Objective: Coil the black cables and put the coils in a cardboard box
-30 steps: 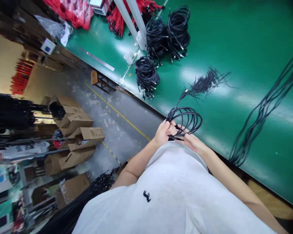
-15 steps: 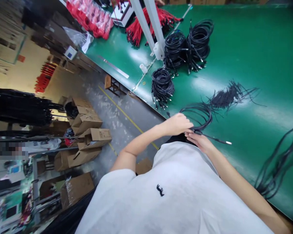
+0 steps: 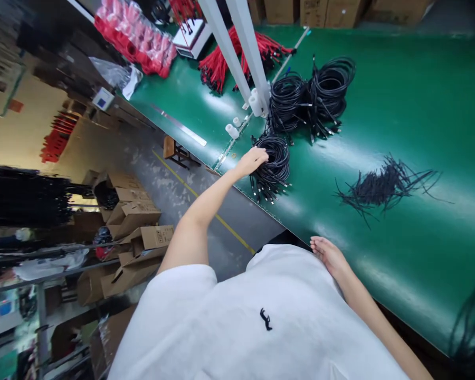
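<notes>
While the left hand lay stretched onto the coil, grip untellable, the right hand rested slack and empty on the table, seemingly for balance.

Surface: smooth, glossy green covering that reflects light. Cable coil on the surface: black plastic sheath, slight sheen. Boxes beside the surface: matt brown cardboard. Shirt: matt white cloth.
</notes>
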`<state>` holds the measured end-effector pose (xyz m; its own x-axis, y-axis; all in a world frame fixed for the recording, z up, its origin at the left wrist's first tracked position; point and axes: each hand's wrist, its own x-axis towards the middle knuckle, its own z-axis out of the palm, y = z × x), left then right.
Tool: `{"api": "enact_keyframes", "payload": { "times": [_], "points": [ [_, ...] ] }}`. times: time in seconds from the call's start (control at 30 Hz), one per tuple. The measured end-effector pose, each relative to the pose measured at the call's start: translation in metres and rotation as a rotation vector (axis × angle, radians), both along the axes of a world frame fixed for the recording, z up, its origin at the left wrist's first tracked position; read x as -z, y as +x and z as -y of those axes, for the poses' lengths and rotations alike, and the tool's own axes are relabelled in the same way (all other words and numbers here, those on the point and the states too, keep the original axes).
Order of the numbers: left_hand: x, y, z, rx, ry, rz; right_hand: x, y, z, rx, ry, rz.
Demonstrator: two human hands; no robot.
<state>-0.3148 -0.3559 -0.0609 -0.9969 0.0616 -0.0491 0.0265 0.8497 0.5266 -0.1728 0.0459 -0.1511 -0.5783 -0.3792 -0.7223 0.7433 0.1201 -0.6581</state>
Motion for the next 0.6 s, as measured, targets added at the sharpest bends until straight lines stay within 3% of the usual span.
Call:
{"api": "enact_keyframes", "payload": {
  "times": [0.1, 0.2, 0.3, 0.43, 0.5, 0.6],
  "points": [
    [0.021, 0.009, -0.007, -0.436, 0.108, -0.221, -0.023, -0.036, 0.021, -0.021, 0.048, -0.149],
    [0.039, 0.015, -0.017, -0.725, 0.332, -0.169, -0.065, -0.097, 0.075, -0.203, 0.111, -0.714],
    [0.05, 0.024, -0.022, -0.73, 0.535, -0.138, -0.102, -0.154, 0.161, -0.452, 0.151, -1.165],
    [0.058, 0.034, -0.019, -0.719, 0.66, -0.152, -0.112, -0.188, 0.261, -0.746, 0.517, -1.013],
    [0.06, 0.037, -0.019, -0.7, 0.727, -0.165, -0.106, -0.192, 0.284, -0.762, 0.559, -0.954],
    [0.06, 0.037, -0.024, -0.625, 0.812, -0.224, -0.099, -0.197, 0.286, -0.672, 0.518, -1.01]
  ]
}}
